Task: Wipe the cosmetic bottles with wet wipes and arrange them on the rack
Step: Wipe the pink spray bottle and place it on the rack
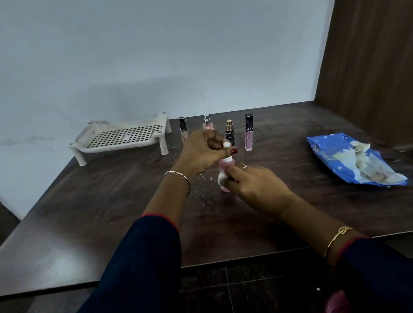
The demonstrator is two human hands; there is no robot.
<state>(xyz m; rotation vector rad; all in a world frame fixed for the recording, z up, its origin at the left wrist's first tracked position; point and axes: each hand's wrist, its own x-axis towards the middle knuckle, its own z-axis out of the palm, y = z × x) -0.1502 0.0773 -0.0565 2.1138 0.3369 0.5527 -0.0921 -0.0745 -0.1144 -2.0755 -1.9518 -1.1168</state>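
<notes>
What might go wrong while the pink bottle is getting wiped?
1. The left hand pinches the pink bottle only by its white cap, so the bottle might slip or the cap loosen while the right hand presses the wipe on it.
2. The black-and-gold bottle stands close behind the hands; a bump might topple it.
</notes>
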